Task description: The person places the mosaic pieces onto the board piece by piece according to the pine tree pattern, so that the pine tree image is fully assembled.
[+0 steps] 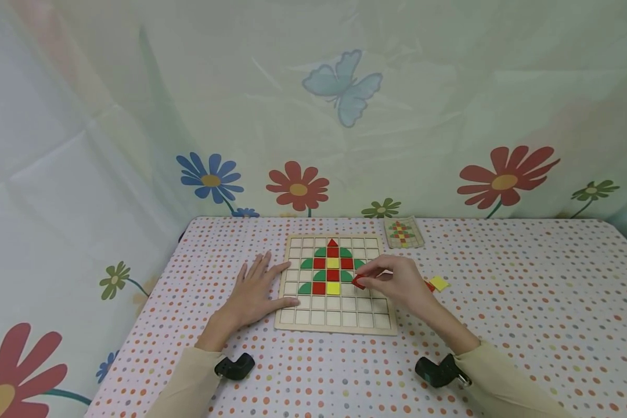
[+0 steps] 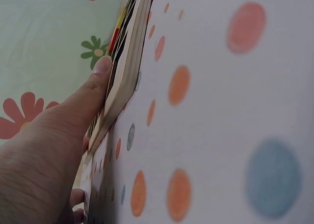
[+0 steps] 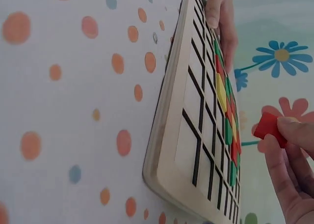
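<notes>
My right hand (image 1: pixel 397 280) pinches a red square tile (image 3: pixel 270 129) between thumb and fingertips, just above the right half of a wooden grid board (image 1: pixel 295 318). In the head view the tile is partly covered by the fingers. My left hand (image 1: pixel 252 295) lies with fingers spread at the board's left side, its thumb resting on the edge, as the left wrist view also shows. Red, yellow and green tiles form a tree-like pattern on the board, with a red triangle (image 1: pixel 332 242) at the top and a yellow square (image 1: pixel 332 288) in the lowest filled row.
Behind the board's right corner lies a pattern card (image 1: pixel 404 233) picturing a similar design. Right of the board, a loose yellow tile (image 1: pixel 439 283) lies beside a red piece (image 1: pixel 430 286) partly hidden by my right hand. A floral cloth hangs behind the dotted table (image 1: pixel 528 302).
</notes>
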The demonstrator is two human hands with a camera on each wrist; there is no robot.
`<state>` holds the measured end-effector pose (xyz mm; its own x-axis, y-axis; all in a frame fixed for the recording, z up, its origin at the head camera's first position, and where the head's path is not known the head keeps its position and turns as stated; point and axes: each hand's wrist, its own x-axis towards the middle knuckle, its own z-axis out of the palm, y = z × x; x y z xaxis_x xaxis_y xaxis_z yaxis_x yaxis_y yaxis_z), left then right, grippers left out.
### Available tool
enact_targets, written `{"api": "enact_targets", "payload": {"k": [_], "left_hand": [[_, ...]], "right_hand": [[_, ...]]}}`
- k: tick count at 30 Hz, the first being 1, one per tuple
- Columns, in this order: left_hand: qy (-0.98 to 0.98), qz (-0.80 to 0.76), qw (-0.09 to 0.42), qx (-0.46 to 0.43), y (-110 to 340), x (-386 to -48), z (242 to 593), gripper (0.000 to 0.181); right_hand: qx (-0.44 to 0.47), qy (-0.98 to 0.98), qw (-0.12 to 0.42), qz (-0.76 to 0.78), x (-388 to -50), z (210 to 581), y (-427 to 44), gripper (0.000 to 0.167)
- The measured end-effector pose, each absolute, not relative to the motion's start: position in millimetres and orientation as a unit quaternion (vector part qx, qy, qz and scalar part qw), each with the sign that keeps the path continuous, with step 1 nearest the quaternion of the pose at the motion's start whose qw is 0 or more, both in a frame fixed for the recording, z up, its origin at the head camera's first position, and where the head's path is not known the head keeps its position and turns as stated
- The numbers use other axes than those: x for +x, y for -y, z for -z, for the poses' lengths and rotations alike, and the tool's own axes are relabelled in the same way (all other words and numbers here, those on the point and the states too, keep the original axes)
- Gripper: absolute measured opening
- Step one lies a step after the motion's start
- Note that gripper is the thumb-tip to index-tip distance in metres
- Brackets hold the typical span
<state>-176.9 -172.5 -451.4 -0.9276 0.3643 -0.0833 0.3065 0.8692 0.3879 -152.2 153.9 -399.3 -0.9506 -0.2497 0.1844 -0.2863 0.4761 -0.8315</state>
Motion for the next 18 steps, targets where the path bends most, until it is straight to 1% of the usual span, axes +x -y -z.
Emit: {"api": "enact_targets", "payload": {"k": [12, 18], "left_hand": [[-0.964, -0.187, 0.077, 0.172, 170.7, -176.0, 450.4, 0.091], [-0.965, -0.181, 0.075, 0.172, 170.7, -175.9, 449.7, 0.09]], "right_hand": [[0.189, 0.872, -0.027, -0.45, -163.8, 412.0, -139.5, 0.013], [0.193, 0.884, -0.029, -0.426, -163.6, 413.1, -134.6, 0.014]]}}
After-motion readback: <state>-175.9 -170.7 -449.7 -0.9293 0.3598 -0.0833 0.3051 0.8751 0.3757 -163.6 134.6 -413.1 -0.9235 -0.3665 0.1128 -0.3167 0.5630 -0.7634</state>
